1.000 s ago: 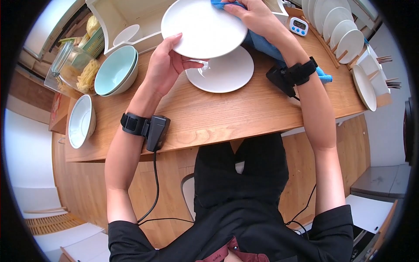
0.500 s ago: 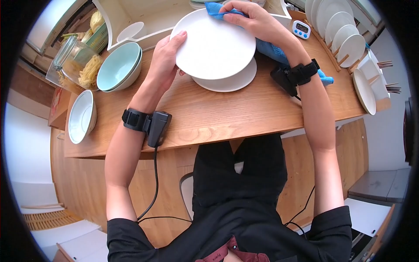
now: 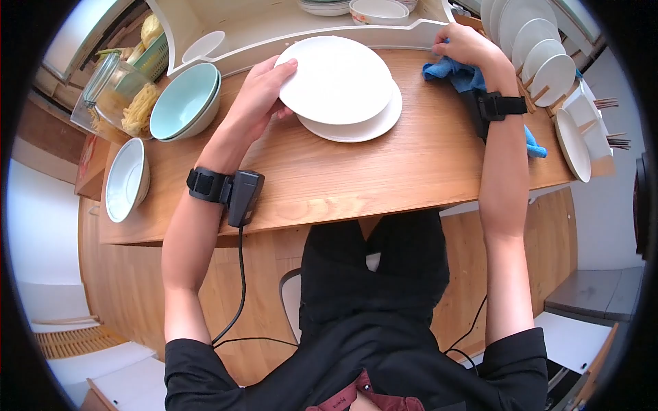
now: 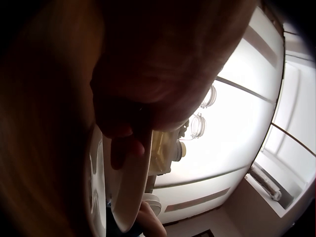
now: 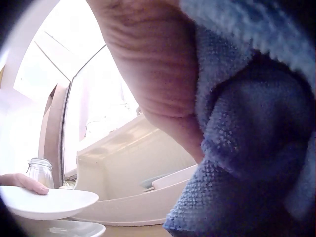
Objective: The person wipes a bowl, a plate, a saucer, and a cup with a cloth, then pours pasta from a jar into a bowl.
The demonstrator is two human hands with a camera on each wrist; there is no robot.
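Note:
My left hand point(image 3: 257, 92) grips a white plate point(image 3: 334, 79) by its left edge, thumb on top and fingers beneath. Close over a second white plate point(image 3: 384, 123), which lies on the wooden table, the held plate overlaps it in the head view. In the left wrist view the plate point(image 4: 131, 197) appears edge-on below the dark palm. Off to the right, my right hand point(image 3: 473, 49) holds a blue cloth point(image 3: 458, 74) bunched under its fingers. That cloth point(image 5: 247, 143) fills much of the right wrist view.
Stacked pale-green bowls point(image 3: 184, 103) and another bowl point(image 3: 127, 181) stand left, near a glass jar point(image 3: 103, 92) of pasta. A cream shelf unit point(image 3: 240, 61) with dishes spans the back. On the right are a rack of white plates point(image 3: 552, 77) and a leaning oval dish point(image 3: 572, 145).
My right hand has moved from the plate's far rim to the right, taking the blue cloth with it. The held plate has come down closer over the second plate.

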